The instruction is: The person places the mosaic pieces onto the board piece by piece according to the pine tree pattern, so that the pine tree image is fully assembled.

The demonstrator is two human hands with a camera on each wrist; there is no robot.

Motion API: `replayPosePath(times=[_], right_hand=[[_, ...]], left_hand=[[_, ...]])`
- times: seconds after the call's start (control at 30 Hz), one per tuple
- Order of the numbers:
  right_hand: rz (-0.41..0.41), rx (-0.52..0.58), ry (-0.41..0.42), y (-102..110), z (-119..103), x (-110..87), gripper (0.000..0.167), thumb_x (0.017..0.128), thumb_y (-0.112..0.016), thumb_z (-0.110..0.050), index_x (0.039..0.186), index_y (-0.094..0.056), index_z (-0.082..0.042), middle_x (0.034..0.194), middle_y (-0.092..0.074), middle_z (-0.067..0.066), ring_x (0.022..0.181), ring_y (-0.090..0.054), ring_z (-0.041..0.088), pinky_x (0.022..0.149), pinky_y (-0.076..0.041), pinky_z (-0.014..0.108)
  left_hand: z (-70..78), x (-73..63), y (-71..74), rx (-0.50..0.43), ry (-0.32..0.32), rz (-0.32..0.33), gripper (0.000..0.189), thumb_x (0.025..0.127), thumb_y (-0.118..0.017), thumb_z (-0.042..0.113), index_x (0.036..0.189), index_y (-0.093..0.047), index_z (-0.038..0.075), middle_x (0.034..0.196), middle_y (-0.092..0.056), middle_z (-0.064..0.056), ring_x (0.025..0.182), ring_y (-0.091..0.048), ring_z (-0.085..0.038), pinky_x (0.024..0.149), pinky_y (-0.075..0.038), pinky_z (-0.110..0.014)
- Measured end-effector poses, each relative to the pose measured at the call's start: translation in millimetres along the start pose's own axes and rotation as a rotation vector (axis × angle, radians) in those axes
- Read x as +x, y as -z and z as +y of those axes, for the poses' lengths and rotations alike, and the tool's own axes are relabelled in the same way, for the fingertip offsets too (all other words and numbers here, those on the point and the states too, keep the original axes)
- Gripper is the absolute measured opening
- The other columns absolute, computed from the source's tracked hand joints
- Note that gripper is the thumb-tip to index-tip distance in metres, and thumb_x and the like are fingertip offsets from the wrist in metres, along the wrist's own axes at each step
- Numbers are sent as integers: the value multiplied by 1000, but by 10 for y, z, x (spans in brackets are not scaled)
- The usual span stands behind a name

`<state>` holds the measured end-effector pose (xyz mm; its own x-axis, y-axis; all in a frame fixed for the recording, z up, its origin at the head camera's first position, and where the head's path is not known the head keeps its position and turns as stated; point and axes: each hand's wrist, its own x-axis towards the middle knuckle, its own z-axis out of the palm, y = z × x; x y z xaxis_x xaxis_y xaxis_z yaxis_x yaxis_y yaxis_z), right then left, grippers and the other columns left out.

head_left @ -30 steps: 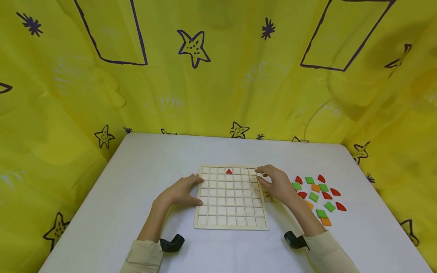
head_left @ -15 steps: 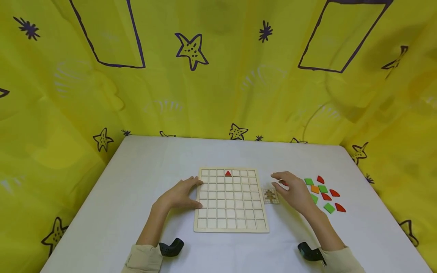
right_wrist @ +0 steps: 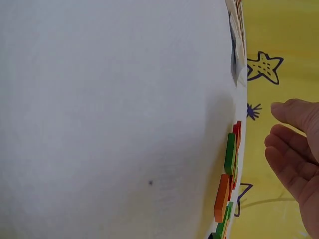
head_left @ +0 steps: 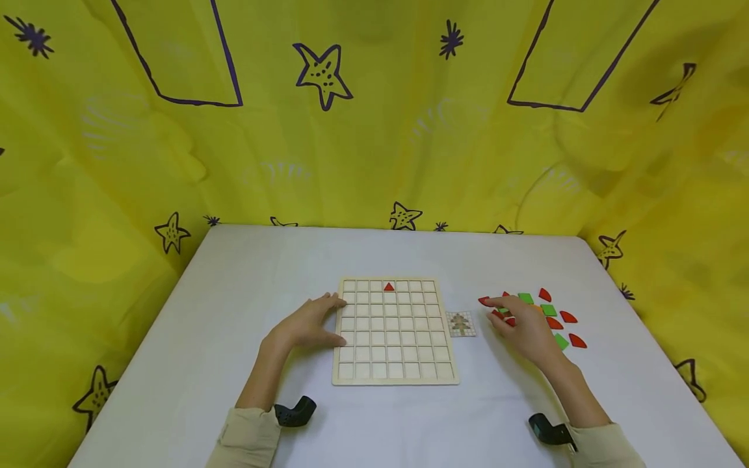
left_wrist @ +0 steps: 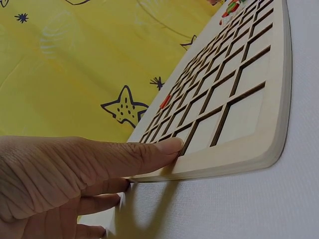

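Note:
A pale wooden grid board [head_left: 395, 381] lies on the white table, with one red triangle [head_left: 389, 286] in its far row. My left hand [head_left: 304, 323] rests at the board's left edge, its thumb [left_wrist: 164, 148] lying on the rim and the other fingers beside it. To the right, my right hand [head_left: 526, 330] hovers over a scatter of flat pieces, fingers loosely bent, nothing between them in the right wrist view. Around it lie red quarter-circles [head_left: 568, 316], green squares [head_left: 525, 298] and an orange piece [right_wrist: 222, 198]. The hand hides some of these.
A small card [head_left: 461, 324] with a brown tree pattern on a grid lies against the board's right edge. A yellow patterned curtain [head_left: 363, 143] rises behind the table and along both sides. White tabletop [head_left: 398, 429] shows in front of the board.
My right hand has moved right, from the board's far right corner to over the loose pieces, uncovering the tree card. My left hand has stayed at the board's edge.

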<state>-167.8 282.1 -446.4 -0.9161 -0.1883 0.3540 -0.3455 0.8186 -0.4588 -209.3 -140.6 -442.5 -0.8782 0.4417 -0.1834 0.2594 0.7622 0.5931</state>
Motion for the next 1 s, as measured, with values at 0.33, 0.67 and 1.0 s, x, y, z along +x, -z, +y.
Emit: replayPosePath(times=[0.33,0.67,1.0], right_hand=[[-95,-18,-125,77,149,-19,31,92,-75,-4,121,-68,3,114,-69,21,94,-66,36,75,-61,44],[-204,-45,-114,117,344,48,32,92,-72,0,122,-66,6,118,-67,25,94,-68,39,79,-62,52],[-306,-70,-155,150,374,168,35,93,-74,-6,125,-66,4,118,-68,23,98,-64,35,83,-60,53]], left_hand=[[-45,-18,13,-12,-16,3,74,82,-88,24,144,-54,4,156,-43,-22,152,-28,-38,126,-19,-56],[-50,-9,5,-22,-16,-5,74,82,-89,24,144,-54,3,157,-41,-23,152,-27,-39,125,-19,-57],[-46,-4,7,-35,-6,0,74,81,-89,24,143,-54,4,157,-42,-23,152,-28,-39,125,-19,-57]])
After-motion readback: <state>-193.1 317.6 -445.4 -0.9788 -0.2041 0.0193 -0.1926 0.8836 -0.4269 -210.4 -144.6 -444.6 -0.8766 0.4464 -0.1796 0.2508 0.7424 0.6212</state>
